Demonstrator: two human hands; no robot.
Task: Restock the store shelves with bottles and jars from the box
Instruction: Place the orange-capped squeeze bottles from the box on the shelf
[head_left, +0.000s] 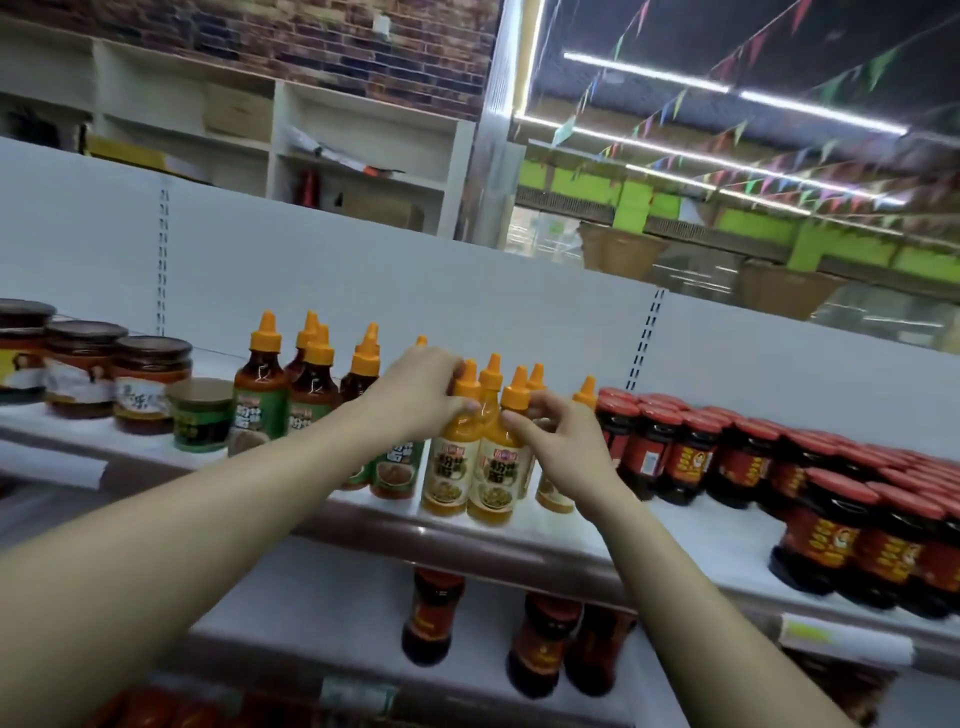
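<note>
Both hands reach to the upper shelf (649, 540). The left hand (415, 389) grips the neck of one yellow sauce bottle (449, 467); the right hand (566, 441) pinches the neck of the yellow sauce bottle just beside it (496, 478). Both bottles stand upright at the shelf's front edge, between green-labelled brown bottles (260, 400) and red-lidded jars (691, 457).

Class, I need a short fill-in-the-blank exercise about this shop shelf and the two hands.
1. Both hands grip yellow bottles with ____ caps.
2. The jars to the right of the right hand have ____ lids.
3. The left hand grips a bottle near its ____.

Missing words: orange; red; top
</note>
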